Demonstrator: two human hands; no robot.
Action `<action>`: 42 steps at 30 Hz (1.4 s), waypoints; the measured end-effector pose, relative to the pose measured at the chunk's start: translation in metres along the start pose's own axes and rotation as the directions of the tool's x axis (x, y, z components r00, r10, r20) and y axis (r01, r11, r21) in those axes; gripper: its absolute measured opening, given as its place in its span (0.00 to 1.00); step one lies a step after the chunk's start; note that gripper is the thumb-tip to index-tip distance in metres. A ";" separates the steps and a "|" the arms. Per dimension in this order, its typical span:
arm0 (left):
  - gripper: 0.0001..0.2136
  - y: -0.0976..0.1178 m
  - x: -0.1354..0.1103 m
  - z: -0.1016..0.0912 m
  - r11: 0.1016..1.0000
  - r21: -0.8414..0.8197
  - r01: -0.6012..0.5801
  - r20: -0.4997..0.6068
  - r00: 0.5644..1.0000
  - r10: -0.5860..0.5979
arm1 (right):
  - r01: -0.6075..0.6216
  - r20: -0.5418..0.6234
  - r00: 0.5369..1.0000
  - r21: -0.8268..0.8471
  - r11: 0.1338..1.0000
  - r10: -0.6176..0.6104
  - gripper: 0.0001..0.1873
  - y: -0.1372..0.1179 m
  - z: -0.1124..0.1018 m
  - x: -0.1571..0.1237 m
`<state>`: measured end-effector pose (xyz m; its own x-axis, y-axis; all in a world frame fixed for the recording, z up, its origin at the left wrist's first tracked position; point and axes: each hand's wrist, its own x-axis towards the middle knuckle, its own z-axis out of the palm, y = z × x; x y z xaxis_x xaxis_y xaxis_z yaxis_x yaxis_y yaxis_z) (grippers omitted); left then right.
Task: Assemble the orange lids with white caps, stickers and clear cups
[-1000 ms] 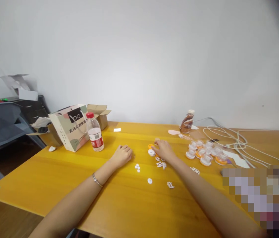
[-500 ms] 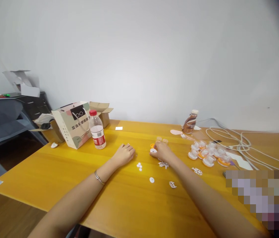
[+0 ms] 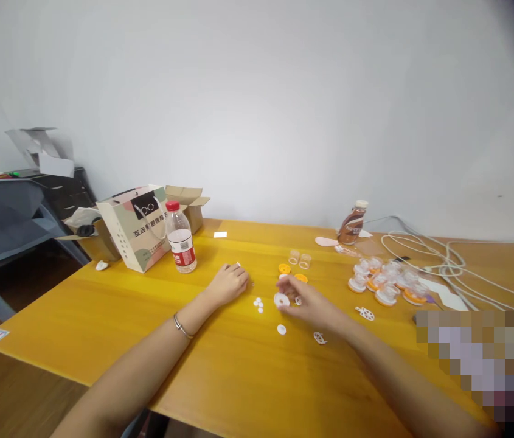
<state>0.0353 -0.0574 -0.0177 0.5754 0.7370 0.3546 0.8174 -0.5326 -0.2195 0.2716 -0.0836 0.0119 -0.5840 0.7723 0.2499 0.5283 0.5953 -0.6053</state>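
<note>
My right hand (image 3: 305,299) pinches a white plastic disc with a hole in its middle (image 3: 281,300) between thumb and fingers, just above the table. On the wood to the left, my left hand (image 3: 229,285) rests closed; a tiny white bit (image 3: 238,264) shows by its knuckles, and what its fingers hold is hidden. Several small white discs (image 3: 258,303) lie between the hands, with a larger white disc (image 3: 281,329) nearer me. Beyond the right hand are an orange cap (image 3: 284,268), a second orange cap (image 3: 301,278) and two clear cups (image 3: 299,259).
Clear-and-orange assembled pieces (image 3: 387,283) cluster at the right, beside tangled white cables (image 3: 448,261). White openwork parts (image 3: 365,313) lie nearby. A brown bottle (image 3: 352,223) stands at the back. Left are a water bottle (image 3: 181,240), a paper bag (image 3: 138,228) and a cardboard box (image 3: 193,207).
My right hand has drawn back toward me from the orange caps, with the white holed disc now plainly in its fingers. The cups and caps are uncovered. My left hand stays put.
</note>
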 end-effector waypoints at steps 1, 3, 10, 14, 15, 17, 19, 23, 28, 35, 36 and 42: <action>0.08 0.000 0.000 0.000 1.000 -0.001 0.000 -0.004 1.000 0.000 | 0.007 0.020 1.000 0.050 0.999 -0.008 0.16 -0.005 0.002 -0.010; 0.08 0.002 0.001 -0.002 1.000 -0.005 -0.007 -0.009 1.000 0.007 | -0.018 0.032 0.999 0.103 0.994 0.015 0.15 -0.011 0.006 -0.026; 0.09 0.031 -0.007 -0.023 0.949 -0.234 -0.211 -0.105 0.976 0.191 | -0.083 0.048 0.996 0.200 0.976 0.075 0.18 -0.005 0.027 -0.040; 0.11 0.054 -0.014 -0.028 0.907 -0.265 -0.328 -0.130 0.944 0.304 | -0.092 0.010 0.996 0.207 0.974 0.092 0.18 -0.001 0.032 -0.041; 0.11 0.058 -0.015 -0.028 0.905 -0.255 -0.340 -0.136 0.940 0.314 | -0.092 0.002 0.996 0.209 0.973 0.094 0.18 -0.001 0.033 -0.041; 0.12 0.066 -0.015 -0.025 0.912 -0.236 -0.335 -0.150 0.940 0.306 | -0.093 -0.002 0.995 0.217 0.972 0.096 0.19 -0.002 0.032 -0.042; 0.12 0.071 -0.014 -0.022 0.919 -0.228 -0.322 -0.158 0.943 0.292 | -0.089 0.011 0.996 0.229 0.969 0.089 0.19 -0.003 0.031 -0.042; 0.13 0.074 -0.013 -0.021 0.899 -0.221 -0.379 -0.156 0.923 0.351 | -0.082 0.022 0.997 0.236 0.968 0.079 0.19 -0.005 0.030 -0.041; 0.12 0.073 -0.014 -0.027 0.867 -0.178 -0.465 -0.168 0.883 0.439 | -0.065 -0.001 0.998 0.228 0.971 0.067 0.19 -0.003 0.032 -0.042; 0.11 0.076 -0.013 -0.028 0.879 -0.332 -0.341 -0.129 0.940 0.316 | -0.064 -0.007 0.998 0.267 0.962 0.068 0.20 -0.004 0.033 -0.041; 0.11 0.077 -0.013 -0.028 0.880 -0.371 -0.295 -0.108 0.955 0.275 | -0.068 -0.004 0.997 0.274 0.959 0.072 0.20 -0.004 0.033 -0.041; 0.07 0.082 -0.010 -0.030 0.824 -0.551 -0.133 -0.023 0.989 0.144 | -0.077 0.003 0.997 0.286 0.955 0.079 0.18 -0.008 0.032 -0.041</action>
<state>0.0957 -0.1206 -0.0121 0.6862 0.6429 0.3403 0.5823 -0.7659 0.2726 0.2719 -0.1267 -0.0176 -0.5426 0.8162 0.1987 0.3728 0.4459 -0.8138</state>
